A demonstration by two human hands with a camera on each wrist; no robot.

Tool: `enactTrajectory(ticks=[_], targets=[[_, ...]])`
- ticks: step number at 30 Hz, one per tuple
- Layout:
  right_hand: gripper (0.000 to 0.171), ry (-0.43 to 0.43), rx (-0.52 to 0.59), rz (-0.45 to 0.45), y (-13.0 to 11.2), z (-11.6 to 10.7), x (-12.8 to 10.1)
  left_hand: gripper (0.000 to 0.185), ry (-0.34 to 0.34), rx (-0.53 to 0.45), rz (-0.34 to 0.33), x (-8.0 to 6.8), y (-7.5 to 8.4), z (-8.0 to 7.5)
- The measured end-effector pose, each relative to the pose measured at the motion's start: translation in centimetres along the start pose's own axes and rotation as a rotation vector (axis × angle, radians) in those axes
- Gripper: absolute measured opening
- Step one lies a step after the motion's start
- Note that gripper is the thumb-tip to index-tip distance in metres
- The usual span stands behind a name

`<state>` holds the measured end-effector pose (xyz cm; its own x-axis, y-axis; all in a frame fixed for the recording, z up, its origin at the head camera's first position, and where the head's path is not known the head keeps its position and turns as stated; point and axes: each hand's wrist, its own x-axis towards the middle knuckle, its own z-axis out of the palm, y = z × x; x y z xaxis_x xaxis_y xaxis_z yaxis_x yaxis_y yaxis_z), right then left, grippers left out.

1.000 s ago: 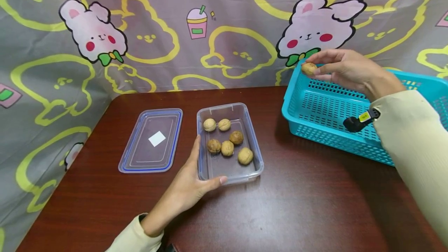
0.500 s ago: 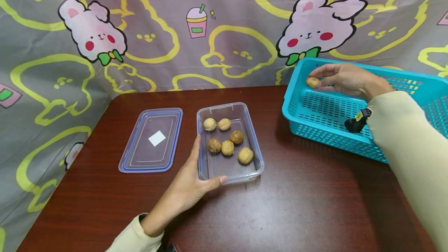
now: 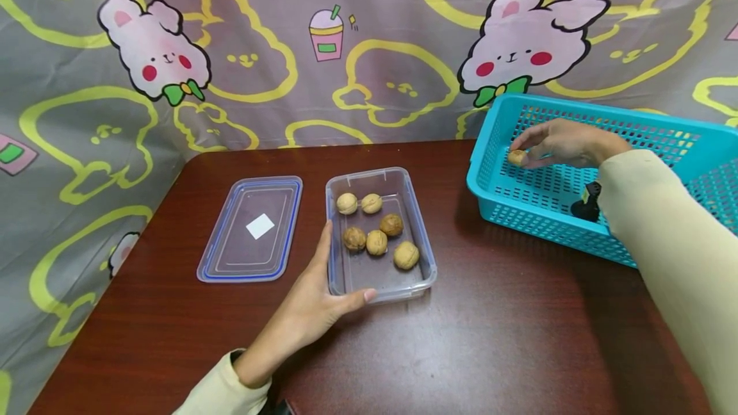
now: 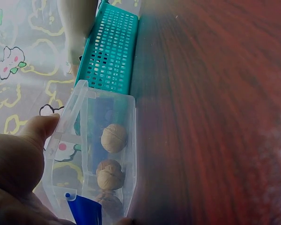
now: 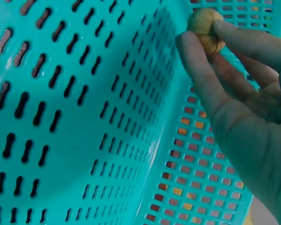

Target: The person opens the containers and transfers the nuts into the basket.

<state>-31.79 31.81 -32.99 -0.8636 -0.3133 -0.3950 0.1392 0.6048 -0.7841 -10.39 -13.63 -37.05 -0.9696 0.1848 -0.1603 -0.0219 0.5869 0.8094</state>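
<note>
Right fingers [image 5: 202, 72] pinch a walnut [image 5: 205, 26] inside the turquoise basket [image 3: 530, 216] — left fingers [image 3: 320, 251] hold a clear box [image 3: 363, 278].

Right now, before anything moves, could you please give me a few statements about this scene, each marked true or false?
1. The left hand holds the clear container, which has six walnuts inside. True.
2. The container is closed. False: its lid lies apart from it on the table.
3. The right hand pinches another walnut, seen against the teal basket in the head view. True.
4. In the head view, the basket stands left of the container. False: it stands on the right.
5. A white square shows on the lid. True.
</note>
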Motion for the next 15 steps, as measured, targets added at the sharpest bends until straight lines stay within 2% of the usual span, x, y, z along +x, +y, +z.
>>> enactTrajectory(ticks=[8, 15], targets=[[0.029, -0.035, -0.112, 0.007, -0.06, 0.38, 0.41, 0.131, -0.004, -0.004, 0.004, 0.00, 0.05, 0.01], [0.032, -0.017, -0.183, 0.001, -0.30, 0.82, 0.73, 0.131, 0.001, 0.000, -0.004, 0.01, 0.04, 0.02]])
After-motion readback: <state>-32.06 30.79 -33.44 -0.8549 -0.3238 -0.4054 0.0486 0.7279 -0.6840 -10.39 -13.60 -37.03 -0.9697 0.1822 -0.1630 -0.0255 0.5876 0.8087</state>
